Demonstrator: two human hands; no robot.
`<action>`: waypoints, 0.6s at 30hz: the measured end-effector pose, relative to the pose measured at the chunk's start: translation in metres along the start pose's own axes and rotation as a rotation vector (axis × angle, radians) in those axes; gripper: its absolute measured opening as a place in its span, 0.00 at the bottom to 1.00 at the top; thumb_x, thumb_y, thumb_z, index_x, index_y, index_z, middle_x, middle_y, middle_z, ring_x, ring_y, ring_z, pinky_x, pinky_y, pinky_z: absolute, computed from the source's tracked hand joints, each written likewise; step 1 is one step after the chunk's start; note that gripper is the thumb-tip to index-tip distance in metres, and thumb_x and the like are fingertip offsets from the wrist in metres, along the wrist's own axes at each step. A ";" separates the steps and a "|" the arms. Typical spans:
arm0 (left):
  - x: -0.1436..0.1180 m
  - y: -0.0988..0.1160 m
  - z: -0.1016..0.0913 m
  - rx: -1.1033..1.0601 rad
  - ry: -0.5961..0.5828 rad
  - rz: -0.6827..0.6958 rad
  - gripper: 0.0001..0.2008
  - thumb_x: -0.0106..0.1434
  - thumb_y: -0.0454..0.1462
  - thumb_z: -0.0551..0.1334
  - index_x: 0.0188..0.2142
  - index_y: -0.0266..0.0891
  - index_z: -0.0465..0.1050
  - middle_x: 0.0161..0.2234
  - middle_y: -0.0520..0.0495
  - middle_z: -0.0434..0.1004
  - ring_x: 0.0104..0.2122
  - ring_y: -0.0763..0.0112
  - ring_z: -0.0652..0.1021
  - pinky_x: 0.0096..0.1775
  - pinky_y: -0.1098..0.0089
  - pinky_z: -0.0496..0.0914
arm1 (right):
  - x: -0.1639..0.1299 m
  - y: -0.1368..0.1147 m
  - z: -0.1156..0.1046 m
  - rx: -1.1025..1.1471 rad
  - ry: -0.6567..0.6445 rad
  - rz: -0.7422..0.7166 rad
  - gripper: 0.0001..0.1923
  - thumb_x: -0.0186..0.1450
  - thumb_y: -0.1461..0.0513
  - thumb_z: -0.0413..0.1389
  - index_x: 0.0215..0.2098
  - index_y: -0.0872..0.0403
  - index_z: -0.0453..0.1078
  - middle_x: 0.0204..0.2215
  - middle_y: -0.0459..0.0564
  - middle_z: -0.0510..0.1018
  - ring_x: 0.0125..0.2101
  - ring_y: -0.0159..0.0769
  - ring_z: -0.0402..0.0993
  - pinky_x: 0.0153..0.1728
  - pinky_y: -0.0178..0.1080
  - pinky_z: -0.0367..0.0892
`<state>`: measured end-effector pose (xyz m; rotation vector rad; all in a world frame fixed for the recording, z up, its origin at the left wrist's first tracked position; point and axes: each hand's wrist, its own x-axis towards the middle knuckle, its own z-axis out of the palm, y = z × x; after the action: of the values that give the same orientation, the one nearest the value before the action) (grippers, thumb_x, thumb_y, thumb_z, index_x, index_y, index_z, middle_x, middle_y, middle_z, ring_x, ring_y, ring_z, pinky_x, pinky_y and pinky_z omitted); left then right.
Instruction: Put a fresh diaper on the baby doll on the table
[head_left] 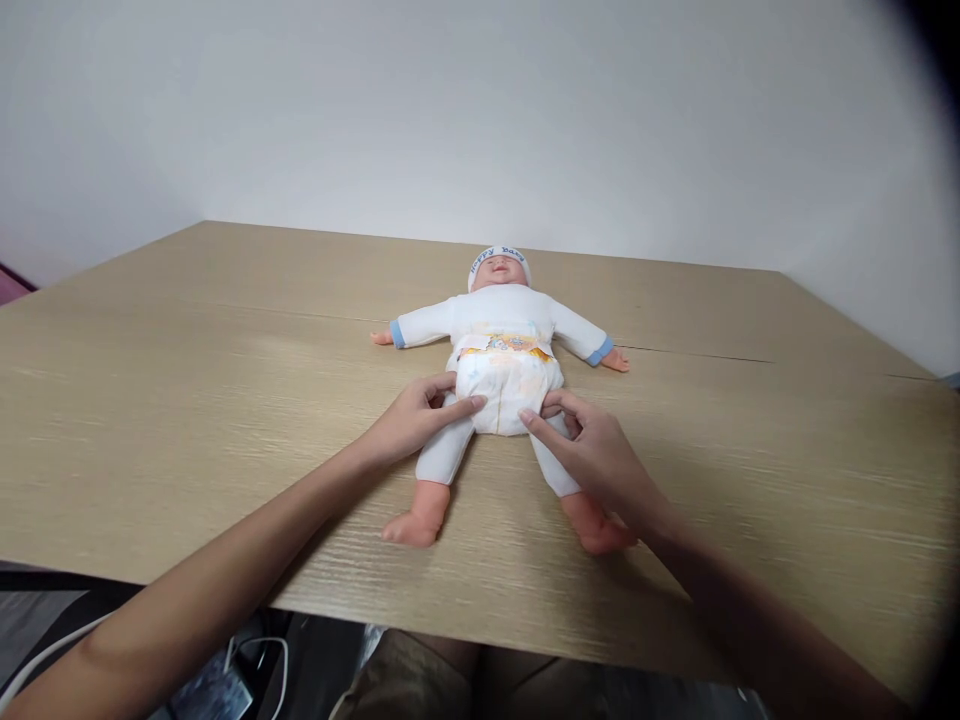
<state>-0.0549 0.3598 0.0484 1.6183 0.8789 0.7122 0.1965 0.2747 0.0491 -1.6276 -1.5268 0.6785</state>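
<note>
Nearest are the person's brown cloth pants (412,682). Next comes the big light-brown wooden table (187,450). On it, a soft white baby doll (502,306) with pink feet lies on its back. The right hand (600,445) and left hand (416,415) each pinch a leg edge of its puffy white diaper (501,388). Farther up sits its round white cap (499,253) with blue letters, then a smooth pale wall (480,120).

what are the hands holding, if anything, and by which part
The diaper on the doll: the left hand and right hand each appear to hold it by the leg edge on their own side.
</note>
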 end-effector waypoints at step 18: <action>0.000 -0.001 -0.002 -0.022 -0.003 -0.038 0.23 0.69 0.56 0.72 0.52 0.42 0.84 0.51 0.39 0.86 0.51 0.51 0.83 0.50 0.55 0.77 | -0.001 -0.007 -0.008 -0.138 0.013 -0.107 0.18 0.73 0.46 0.62 0.37 0.49 0.82 0.32 0.48 0.85 0.29 0.39 0.73 0.34 0.42 0.62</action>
<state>-0.0572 0.3610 0.0479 1.5786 0.8937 0.6904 0.1992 0.2719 0.0595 -1.6342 -1.6699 0.5137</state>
